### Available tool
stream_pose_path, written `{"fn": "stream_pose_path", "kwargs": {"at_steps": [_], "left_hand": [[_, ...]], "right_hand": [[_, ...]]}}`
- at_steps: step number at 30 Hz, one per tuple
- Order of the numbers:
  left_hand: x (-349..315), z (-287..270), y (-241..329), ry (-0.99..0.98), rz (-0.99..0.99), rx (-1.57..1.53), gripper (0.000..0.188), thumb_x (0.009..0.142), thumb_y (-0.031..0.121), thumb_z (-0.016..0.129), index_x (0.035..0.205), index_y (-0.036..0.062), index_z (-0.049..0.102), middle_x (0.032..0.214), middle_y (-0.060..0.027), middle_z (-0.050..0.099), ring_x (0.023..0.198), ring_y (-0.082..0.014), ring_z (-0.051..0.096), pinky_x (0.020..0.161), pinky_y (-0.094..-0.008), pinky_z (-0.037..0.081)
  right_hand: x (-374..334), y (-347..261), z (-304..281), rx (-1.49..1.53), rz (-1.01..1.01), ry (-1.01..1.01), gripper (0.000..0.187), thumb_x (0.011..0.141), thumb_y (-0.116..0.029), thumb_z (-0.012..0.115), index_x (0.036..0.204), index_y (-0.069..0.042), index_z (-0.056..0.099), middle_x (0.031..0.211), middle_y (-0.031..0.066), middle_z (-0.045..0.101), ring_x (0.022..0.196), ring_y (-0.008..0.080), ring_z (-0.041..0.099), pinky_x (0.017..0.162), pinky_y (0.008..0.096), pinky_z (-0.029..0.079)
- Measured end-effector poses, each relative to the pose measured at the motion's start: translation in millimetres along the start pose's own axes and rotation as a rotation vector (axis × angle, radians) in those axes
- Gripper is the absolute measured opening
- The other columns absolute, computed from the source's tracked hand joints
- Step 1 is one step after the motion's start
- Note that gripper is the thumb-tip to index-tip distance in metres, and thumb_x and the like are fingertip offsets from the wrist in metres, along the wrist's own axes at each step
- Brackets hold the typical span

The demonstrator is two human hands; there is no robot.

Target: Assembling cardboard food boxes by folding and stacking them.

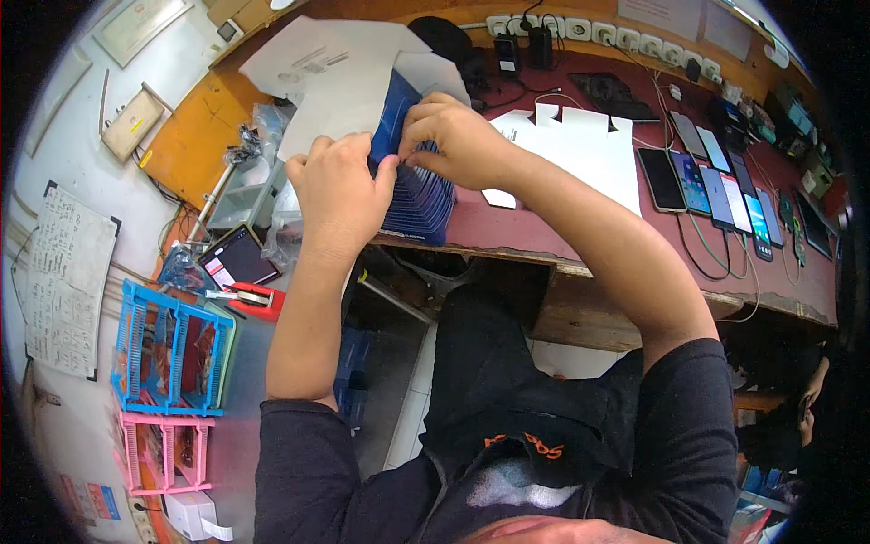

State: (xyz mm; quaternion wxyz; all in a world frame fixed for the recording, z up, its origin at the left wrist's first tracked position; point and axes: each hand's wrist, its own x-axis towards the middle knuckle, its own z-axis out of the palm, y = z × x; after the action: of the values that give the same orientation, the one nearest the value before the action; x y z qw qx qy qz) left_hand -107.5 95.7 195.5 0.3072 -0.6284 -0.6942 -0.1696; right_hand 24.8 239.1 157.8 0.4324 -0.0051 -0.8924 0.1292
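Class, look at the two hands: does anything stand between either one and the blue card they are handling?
Nothing visible does. The left hand and right hand both have fingers on the blue card at the dark blue stack. The white cardboard spreads beyond the hands.

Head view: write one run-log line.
Left hand: on white-and-blue cardboard sheet; Right hand: at its blue flap; Below: layered navy-blue stack; Right: rectangular smartphones

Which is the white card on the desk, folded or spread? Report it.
Spread: the white card lies flat on the desk, its notched far edge in view; the right forearm hides part of it.
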Motion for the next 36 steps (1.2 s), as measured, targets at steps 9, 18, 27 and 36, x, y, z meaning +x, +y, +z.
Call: {"fn": "stream_pose_path", "kwargs": {"at_steps": [9,18,27,36], "left_hand": [[42.7,-12.0,0.1,-0.348,-0.062,-0.024,0.037,0.081,0.038,0.060,0.089,0.0026,0.071,0.089,-0.0219,0.071,0.088,-0.0358,0.069,0.083,-0.0461,0.047],[96.6,16.3,-20.4,-0.443,0.007,-0.275,0.042,0.084,0.035,0.055,0.096,-0.0021,0.069,0.097,-0.0263,0.069,0.092,-0.0406,0.067,0.082,-0.0447,0.052],[101.1,10.2,3.0,-0.605,0.070,-0.016,0.043,0.087,0.034,0.052,0.104,-0.0017,0.067,0.100,-0.0271,0.068,0.095,-0.0419,0.065,0.089,-0.0465,0.050],[107.3,60.7,-19.8,-0.848,0.088,-0.212,0.042,0.098,0.027,0.033,0.113,-0.0020,0.060,0.107,-0.0287,0.065,0.100,-0.0422,0.061,0.089,-0.0465,0.045]], "right_hand": [[-2.8,1.0,6.9,-0.012,0.044,0.053,0.011,0.074,-0.006,0.075,0.084,-0.008,0.071,0.095,0.0078,0.065,0.103,0.0313,0.055,0.090,0.0401,0.046],[-5.0,1.9,13.9,-0.206,0.021,0.257,0.020,0.070,0.000,0.069,0.088,-0.009,0.071,0.109,0.0146,0.056,0.109,0.0364,0.051,0.094,0.0423,0.046],[-3.6,22.0,20.0,-0.358,0.215,0.306,0.030,0.074,-0.008,0.066,0.103,-0.014,0.071,0.109,0.0126,0.056,0.109,0.0355,0.052,0.086,0.0443,0.050],[2.6,40.8,30.8,-0.350,0.099,0.362,0.029,0.073,-0.006,0.064,0.102,-0.009,0.068,0.107,0.0122,0.063,0.107,0.0364,0.053,0.092,0.0431,0.047]]}}
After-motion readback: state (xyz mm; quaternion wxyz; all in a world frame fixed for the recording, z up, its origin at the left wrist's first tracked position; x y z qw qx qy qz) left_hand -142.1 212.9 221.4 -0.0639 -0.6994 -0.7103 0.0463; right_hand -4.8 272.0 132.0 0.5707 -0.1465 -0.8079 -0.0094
